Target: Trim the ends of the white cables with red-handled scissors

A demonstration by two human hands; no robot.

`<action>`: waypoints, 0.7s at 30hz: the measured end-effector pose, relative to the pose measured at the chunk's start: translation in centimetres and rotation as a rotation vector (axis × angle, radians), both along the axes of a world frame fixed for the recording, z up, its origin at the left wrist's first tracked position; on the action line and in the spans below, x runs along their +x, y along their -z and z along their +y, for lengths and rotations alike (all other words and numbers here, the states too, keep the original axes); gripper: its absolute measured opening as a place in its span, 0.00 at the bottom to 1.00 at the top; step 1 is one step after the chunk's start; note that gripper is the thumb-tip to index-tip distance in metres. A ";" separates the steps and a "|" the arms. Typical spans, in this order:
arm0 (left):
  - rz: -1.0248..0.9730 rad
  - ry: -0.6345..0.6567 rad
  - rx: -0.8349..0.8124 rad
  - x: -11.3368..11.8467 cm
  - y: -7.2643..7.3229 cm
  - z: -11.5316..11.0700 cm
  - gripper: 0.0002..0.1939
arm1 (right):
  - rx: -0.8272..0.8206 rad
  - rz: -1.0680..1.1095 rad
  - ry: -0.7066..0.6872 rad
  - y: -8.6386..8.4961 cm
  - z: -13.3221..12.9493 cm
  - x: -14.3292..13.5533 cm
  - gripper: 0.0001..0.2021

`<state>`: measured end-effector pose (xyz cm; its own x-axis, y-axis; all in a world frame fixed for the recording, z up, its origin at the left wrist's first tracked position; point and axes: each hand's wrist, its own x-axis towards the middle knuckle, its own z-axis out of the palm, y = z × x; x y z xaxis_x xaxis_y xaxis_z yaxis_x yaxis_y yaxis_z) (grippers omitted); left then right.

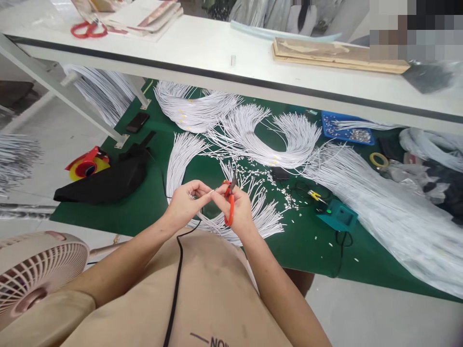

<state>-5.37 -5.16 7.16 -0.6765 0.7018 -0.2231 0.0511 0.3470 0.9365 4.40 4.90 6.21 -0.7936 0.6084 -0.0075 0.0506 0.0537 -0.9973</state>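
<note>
My left hand (pixel 186 202) is closed in a pinch on something small and pale, too small to name. Its fingertips meet those of my right hand (pixel 236 205), which is wrapped round red-handled cutters (pixel 231 207) with dark jaws pointing up and away. Under and beyond both hands lies a fanned bundle of white wires (pixel 267 217). Another curved bundle (pixel 179 161) bends round behind my left hand. Small white pieces (pixel 253 171) are scattered just past the cutters.
A green table (pixel 300 246) carries more wire bundles (pixel 249 137), a blue tray (pixel 347 129), a teal device (pixel 338 215), a black pouch (pixel 108 180), a tape dispenser (pixel 88 164) and a phone (pixel 138 122). A white shelf (pixel 202 46) crosses above. At lower left stands a fan (pixel 36 270).
</note>
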 end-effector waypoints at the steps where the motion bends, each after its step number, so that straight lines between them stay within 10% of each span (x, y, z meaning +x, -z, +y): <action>1: 0.039 -0.008 -0.004 0.0 0.1 0.0 0.12 | -0.017 0.012 0.003 -0.2 0.0 0.0 0.07; 6: -0.050 -0.030 -0.015 0.1 0.1 0.0 0.12 | -0.138 0.002 0.224 -0.5 0.5 -0.7 0.14; 10: -0.129 0.000 -0.016 -0.2 0.1 0.0 0.13 | -0.091 -0.069 0.065 0.0 0.9 -0.8 0.11; 17: -0.482 0.038 0.125 -1.8 1.9 -0.3 0.23 | 0.566 -0.142 0.475 -1.0 2.2 0.2 0.10; 21: -0.634 -0.045 0.189 -2.3 2.7 -0.3 0.23 | 0.623 -0.164 0.192 -0.4 1.2 0.0 0.09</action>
<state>-7.66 -5.43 4.45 -0.4842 0.7422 -0.4634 -0.5403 0.1629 0.8255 4.45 6.07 6.63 -0.6896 0.6681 0.2794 0.2651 0.5920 -0.7611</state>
